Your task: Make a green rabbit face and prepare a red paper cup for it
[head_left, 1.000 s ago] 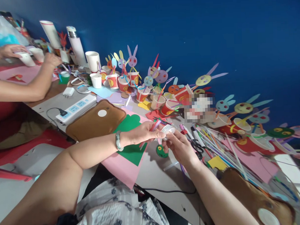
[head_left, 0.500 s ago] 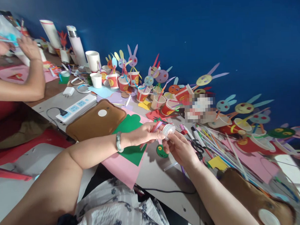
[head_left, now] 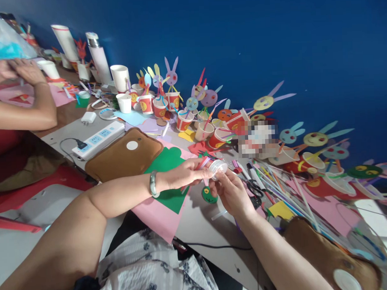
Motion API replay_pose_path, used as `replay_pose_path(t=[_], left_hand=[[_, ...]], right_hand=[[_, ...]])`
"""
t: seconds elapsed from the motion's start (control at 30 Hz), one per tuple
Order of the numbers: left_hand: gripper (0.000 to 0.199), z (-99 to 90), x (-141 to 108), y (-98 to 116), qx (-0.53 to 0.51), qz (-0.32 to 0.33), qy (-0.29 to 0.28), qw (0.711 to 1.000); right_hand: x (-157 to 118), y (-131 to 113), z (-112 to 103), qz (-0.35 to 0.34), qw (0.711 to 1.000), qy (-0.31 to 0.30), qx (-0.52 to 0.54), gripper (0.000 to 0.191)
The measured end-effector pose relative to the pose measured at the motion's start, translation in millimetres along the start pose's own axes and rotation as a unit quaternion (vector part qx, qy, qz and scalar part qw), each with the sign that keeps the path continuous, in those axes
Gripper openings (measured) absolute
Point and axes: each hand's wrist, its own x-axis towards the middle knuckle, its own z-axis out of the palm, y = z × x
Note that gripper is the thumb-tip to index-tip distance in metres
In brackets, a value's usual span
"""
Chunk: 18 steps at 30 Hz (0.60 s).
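Note:
Both my hands meet over the table around a small, round, clear-white roll (head_left: pixel 218 167) that looks like clear tape. My left hand (head_left: pixel 194 170), with a bangle at its wrist, pinches the roll's left side; red and purple strips (head_left: pixel 204 163) show at its fingers. My right hand (head_left: pixel 231 190) has its thumb and fingers closed on the roll's near right edge. Just below the hands is a green round paper face (head_left: pixel 209 194); whether it is attached to the strips I cannot tell. Green paper (head_left: pixel 168 192) lies on pink paper (head_left: pixel 166 224) under my left wrist.
Paper cups with rabbit-like paper figures (head_left: pixel 172 76) line the blue wall. Black scissors (head_left: pixel 255 189), straws and pens lie right of my hands. A brown cushion (head_left: pixel 124 153) and a power strip (head_left: pixel 100 140) sit to the left. Another person's hands (head_left: pixel 27 70) work at far left.
The roll has tilted slightly between my fingers, and my right hand has shifted a little. The other person's hands have lowered and come together, with a white cup now showing beside them.

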Motion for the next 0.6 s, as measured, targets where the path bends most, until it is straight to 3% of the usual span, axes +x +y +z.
replay_pose_path(t=[0.43, 0.6], left_hand=[[0.041, -4.5, 11, -16, -0.091, 0.028, -0.025, 0.995], [0.047, -8.0, 8, -14, -0.010, 0.038, -0.008, 0.999]], right_hand=[[1, 0, -1, -0.012, 1.000, 0.026, -0.013, 0.041], [0, 1, -2, -0.012, 0.999, 0.028, -0.028, 0.041]])
